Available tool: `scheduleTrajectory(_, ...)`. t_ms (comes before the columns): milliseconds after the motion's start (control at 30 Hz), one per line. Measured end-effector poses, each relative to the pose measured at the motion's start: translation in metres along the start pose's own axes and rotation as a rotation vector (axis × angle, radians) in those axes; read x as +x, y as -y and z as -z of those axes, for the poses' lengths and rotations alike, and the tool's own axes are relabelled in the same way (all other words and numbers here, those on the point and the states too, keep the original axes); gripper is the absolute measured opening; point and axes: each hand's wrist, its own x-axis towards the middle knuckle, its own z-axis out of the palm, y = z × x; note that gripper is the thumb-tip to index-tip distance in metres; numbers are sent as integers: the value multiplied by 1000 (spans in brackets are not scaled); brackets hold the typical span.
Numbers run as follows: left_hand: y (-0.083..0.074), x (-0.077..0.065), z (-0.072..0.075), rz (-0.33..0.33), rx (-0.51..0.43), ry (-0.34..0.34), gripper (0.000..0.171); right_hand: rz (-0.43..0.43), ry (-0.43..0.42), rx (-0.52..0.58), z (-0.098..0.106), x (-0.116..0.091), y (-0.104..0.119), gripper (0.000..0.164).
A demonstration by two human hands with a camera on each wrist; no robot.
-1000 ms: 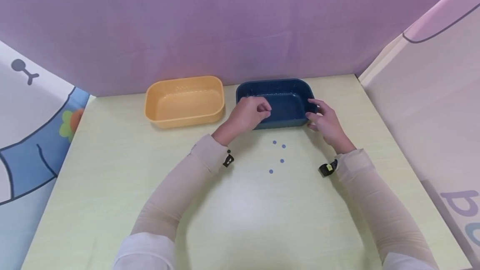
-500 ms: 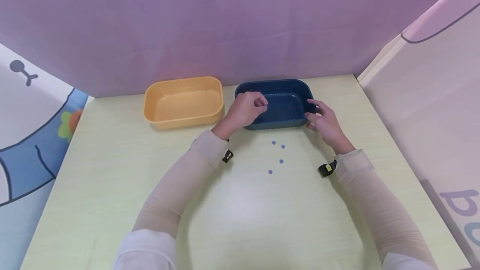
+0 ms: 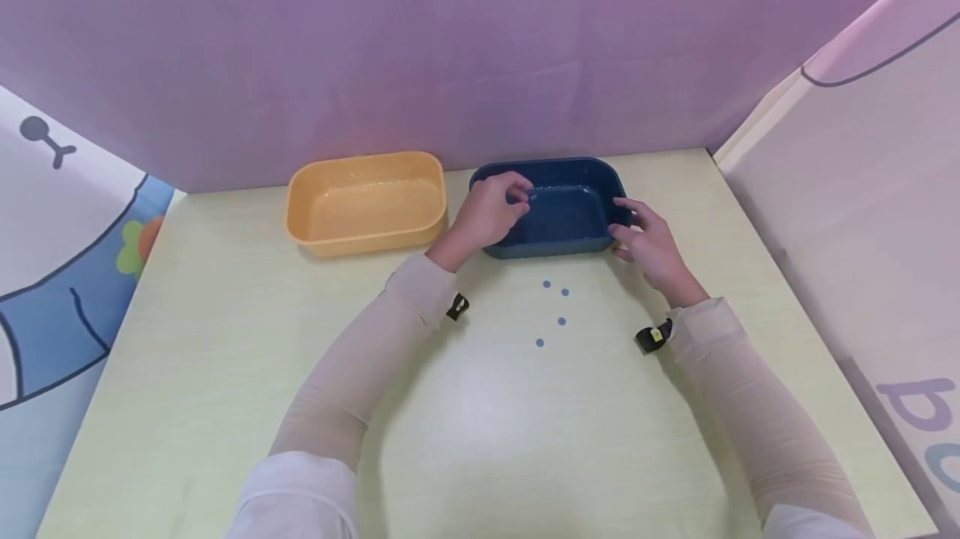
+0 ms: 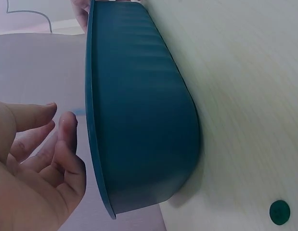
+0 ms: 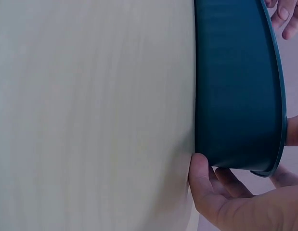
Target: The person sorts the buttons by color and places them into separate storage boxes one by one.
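My left hand point(image 3: 486, 210) hovers over the left part of the dark blue basin point(image 3: 551, 249), thumb and forefinger apart. In the left wrist view a blurred blue disc point(image 4: 79, 111) is in the air just off those fingertips, touching neither. My right hand point(image 3: 652, 249) grips the basin's right end; the right wrist view has the thumb point(image 5: 294, 131) at the rim and other fingers against the outer wall and base. Several small flat blue discs, one of them a disc point(image 3: 562, 321), lie on the table in front of the basin.
A yellow basin point(image 3: 366, 245) stands left of the blue one, near the purple backdrop point(image 3: 390, 47). A dark green disc point(image 4: 279, 212) lies on the table point(image 3: 480, 439), by the left wrist. White printed panels point(image 3: 862, 189) flank the table.
My left hand has moved slightly farther over the blue basin, and its fingertips have parted, letting go of a blue disc. The right hand keeps its place on the basin.
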Motion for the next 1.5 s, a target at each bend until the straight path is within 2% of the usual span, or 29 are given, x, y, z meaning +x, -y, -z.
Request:
scheduleTrajectory(167, 0, -1, 1, 14, 23, 1, 28, 12, -7, 1, 0, -1, -1, 57)
scheduleTrajectory(467, 0, -6, 0, -17, 32, 3, 26, 16, -3, 1, 0, -2, 0, 58)
scheduleTrajectory(733, -6, -12, -4, -14, 46, 44, 28, 34, -26, 16, 0, -4, 1, 57)
scheduleTrajectory(1000, -15, -21, -16, -15, 76, 97, 28, 24, -18, 24, 0, -4, 1, 58)
scheduleTrajectory(1200, -21, -30, -28, -74, 131, 158, 26, 29, -12, 25, 0, -3, 1, 58)
scheduleTrajectory(1367, -22, -39, -37, -148, 203, 171, 23, 28, -11, 33, -1, -4, 2, 57)
scheduleTrajectory(1500, -22, -43, -42, -153, 230, 187, 22, 28, -16, 35, -2, -5, 1, 57)
